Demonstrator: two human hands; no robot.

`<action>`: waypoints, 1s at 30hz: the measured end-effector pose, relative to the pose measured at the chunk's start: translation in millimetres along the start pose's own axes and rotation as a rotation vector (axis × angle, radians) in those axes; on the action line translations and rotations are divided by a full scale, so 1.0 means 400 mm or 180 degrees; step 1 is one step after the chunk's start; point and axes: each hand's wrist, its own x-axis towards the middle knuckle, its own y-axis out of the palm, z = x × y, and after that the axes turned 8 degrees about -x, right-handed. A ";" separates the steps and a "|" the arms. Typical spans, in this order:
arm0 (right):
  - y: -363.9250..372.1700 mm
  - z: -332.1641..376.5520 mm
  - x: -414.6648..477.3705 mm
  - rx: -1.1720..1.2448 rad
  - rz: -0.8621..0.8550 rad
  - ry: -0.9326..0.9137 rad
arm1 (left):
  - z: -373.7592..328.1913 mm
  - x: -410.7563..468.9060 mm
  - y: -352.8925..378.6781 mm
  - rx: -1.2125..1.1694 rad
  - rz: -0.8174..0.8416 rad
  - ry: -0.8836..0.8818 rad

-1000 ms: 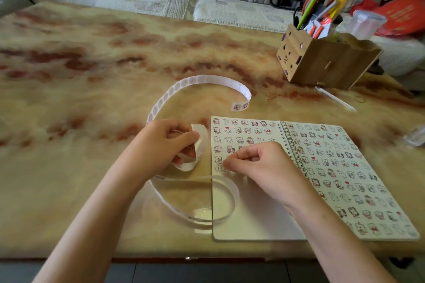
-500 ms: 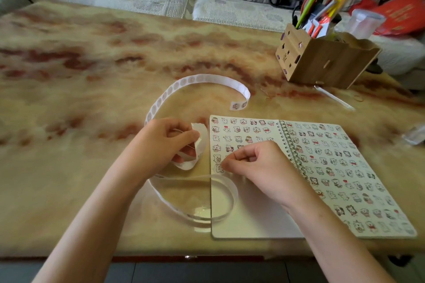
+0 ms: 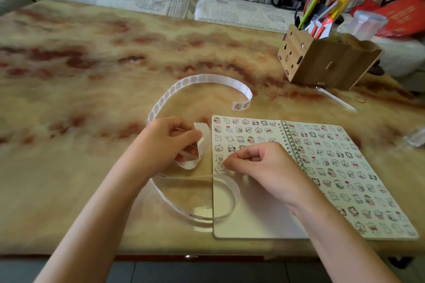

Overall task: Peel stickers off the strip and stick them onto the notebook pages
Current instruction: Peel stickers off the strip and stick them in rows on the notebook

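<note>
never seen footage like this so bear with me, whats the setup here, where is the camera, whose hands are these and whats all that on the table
There is no machine here: a person works with bare hands. The single picture comes from a wide-angle camera worn on the head, looking forward and down, so both arms enter from the bottom edge. The left hand grips a long white sticker strip that curls over the marbled table. The right hand, fingers curled, has its fingertips on a sticker on the left page of an open spiral notebook. Both pages carry rows of small stickers. At the far right stands a wooden organiser with pens.
</note>
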 end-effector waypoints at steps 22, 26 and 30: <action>0.051 -0.024 0.005 -0.0968 -0.0656 -0.0146 | 0.000 0.000 0.004 -0.0058 0.0015 -0.0013; 0.048 -0.024 0.004 -0.1046 -0.0642 -0.0221 | 0.002 0.000 0.001 0.0014 0.0015 0.0005; 0.040 -0.028 0.014 -0.0981 -0.0667 -0.0202 | 0.003 0.001 0.002 0.0017 0.0037 -0.0015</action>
